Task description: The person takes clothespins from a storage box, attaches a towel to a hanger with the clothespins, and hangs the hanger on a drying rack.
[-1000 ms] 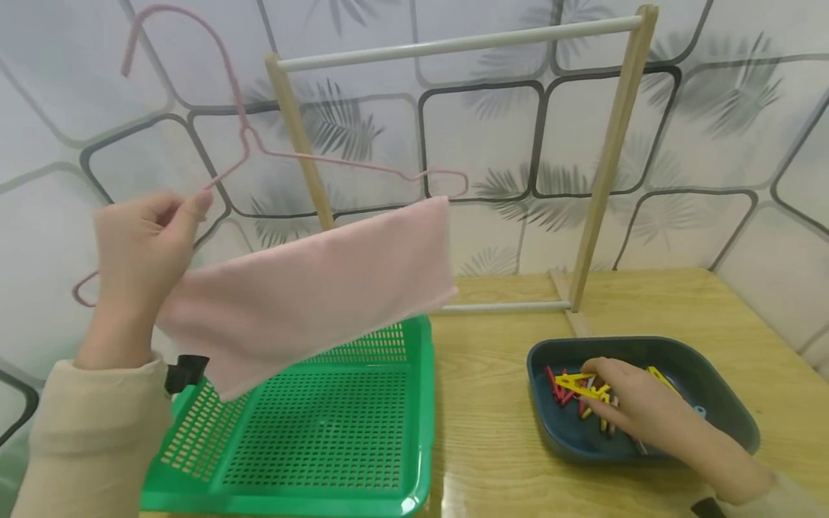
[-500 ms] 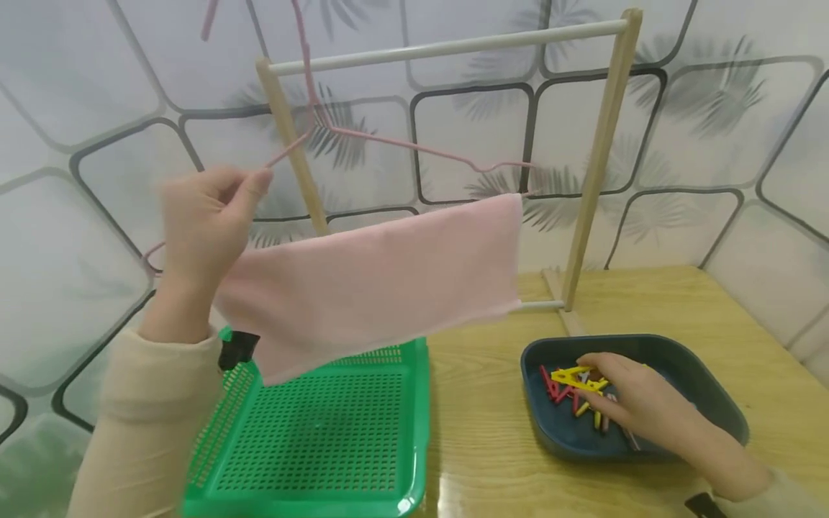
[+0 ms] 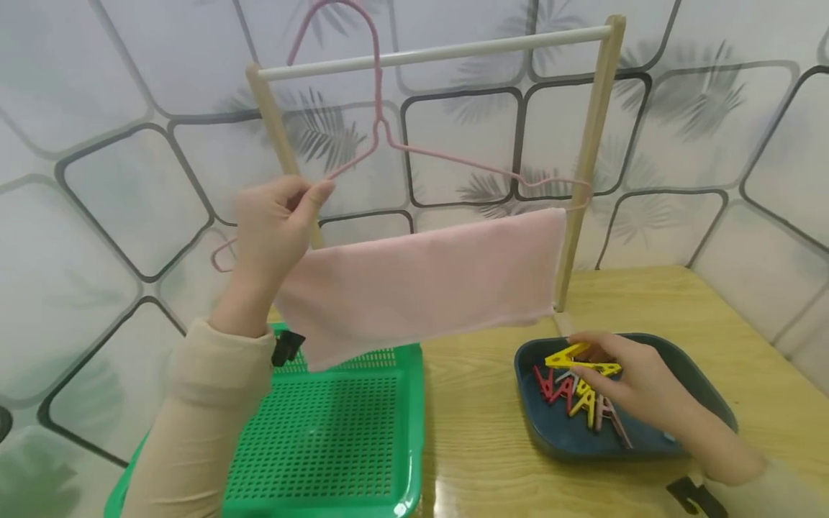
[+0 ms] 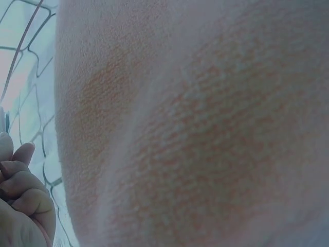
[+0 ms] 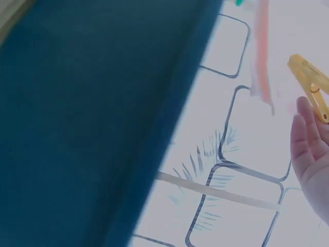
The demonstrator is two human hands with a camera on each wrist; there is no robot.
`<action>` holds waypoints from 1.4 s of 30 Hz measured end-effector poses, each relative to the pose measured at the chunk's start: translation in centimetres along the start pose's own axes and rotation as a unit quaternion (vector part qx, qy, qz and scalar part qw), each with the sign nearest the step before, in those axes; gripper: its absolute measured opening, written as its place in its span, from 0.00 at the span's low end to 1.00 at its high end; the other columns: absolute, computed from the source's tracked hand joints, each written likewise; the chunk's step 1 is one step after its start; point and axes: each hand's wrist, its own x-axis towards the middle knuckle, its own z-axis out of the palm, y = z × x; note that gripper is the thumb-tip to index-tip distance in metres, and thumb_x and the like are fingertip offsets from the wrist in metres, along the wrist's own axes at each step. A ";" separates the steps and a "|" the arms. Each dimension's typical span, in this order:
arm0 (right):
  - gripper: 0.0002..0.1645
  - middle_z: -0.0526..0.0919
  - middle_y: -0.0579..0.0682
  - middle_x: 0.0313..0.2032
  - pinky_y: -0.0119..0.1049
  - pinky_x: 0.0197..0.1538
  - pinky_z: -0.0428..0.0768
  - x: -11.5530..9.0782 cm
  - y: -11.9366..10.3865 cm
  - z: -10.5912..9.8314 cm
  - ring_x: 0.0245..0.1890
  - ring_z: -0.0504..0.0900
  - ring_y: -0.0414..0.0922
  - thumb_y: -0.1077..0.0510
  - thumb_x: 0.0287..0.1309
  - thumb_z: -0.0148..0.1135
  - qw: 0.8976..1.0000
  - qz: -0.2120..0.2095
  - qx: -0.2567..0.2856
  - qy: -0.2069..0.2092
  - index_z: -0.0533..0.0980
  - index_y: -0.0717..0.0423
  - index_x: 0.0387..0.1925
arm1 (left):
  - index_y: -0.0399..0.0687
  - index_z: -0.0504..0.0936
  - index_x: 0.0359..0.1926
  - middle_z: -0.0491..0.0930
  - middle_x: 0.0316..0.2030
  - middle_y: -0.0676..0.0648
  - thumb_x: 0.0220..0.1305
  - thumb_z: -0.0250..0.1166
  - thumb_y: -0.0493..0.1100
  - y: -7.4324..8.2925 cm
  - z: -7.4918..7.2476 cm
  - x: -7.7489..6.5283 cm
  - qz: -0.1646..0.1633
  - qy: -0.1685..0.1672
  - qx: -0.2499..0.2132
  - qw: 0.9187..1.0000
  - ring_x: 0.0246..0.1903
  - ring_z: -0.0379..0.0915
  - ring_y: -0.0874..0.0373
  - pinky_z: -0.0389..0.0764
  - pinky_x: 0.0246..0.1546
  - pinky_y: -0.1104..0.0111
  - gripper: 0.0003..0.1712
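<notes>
My left hand [image 3: 275, 226] pinches one arm of a pink wire hanger [image 3: 447, 155] and holds it up in front of the drying rack. Folded over the hanger's lower bar hangs a pink towel [image 3: 427, 280], which fills most of the left wrist view. At the right, my right hand [image 3: 637, 374] pinches a yellow clothespin [image 3: 583, 358] between thumb and fingers, low over a dark blue basin [image 3: 706, 388]. In that basin lie several red, yellow and pale pink clothespins [image 3: 586, 403]. The right wrist view shows the yellow clothespin [image 5: 311, 82] at its right edge.
A green plastic basket [image 3: 411, 432] with a perforated bottom stands on the wooden table [image 3: 473, 424], below the towel. Behind the towel rises a wooden rack with a white top bar [image 3: 479, 49], close to the patterned wall [image 3: 466, 151].
My left hand has carried the hanger and towel to the right, in front of the rack. The right hand has raised the yellow clothespin slightly off the others.
</notes>
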 end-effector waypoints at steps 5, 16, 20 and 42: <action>0.21 0.77 0.45 0.33 0.22 0.31 0.73 0.7 -0.2 -0.4 0.29 0.75 0.33 0.72 0.47 0.60 0.993 0.065 0.097 0.015 0.71 0.64 0.46 | 0.34 0.79 0.18 0.68 0.09 0.48 0.56 0.62 0.39 -0.1 0.8 -0.2 0.004 -0.006 -0.011 1.000 0.09 0.54 0.63 0.56 0.12 0.77 0.14; 0.14 0.73 0.47 0.28 0.27 0.26 0.72 3.5 -1.3 -1.9 0.24 0.73 0.41 0.64 0.65 0.32 0.958 0.200 0.182 0.093 0.67 0.64 0.34 | 0.34 0.79 0.19 0.67 0.09 0.48 0.56 0.62 0.38 0.8 1.6 0.2 0.025 0.001 -0.012 1.000 0.09 0.53 0.63 0.56 0.12 0.77 0.13; 0.14 0.70 0.48 0.28 0.27 0.24 0.69 4.8 -1.3 -2.3 0.23 0.70 0.41 0.65 0.63 0.33 0.953 0.210 0.180 0.121 0.68 0.58 0.40 | 0.34 0.79 0.19 0.68 0.09 0.48 0.56 0.62 0.39 1.1 1.7 0.5 0.018 0.002 -0.016 1.000 0.09 0.54 0.64 0.56 0.12 0.77 0.14; 0.15 0.67 0.52 0.22 0.28 0.23 0.62 7.2 -0.3 -1.6 0.23 0.63 0.43 0.55 0.58 0.55 0.955 0.246 0.082 0.144 0.74 0.66 0.35 | 0.33 0.78 0.17 0.69 0.10 0.46 0.54 0.64 0.39 1.2 1.8 0.9 0.004 0.019 -0.008 1.000 0.10 0.55 0.66 0.57 0.13 0.78 0.15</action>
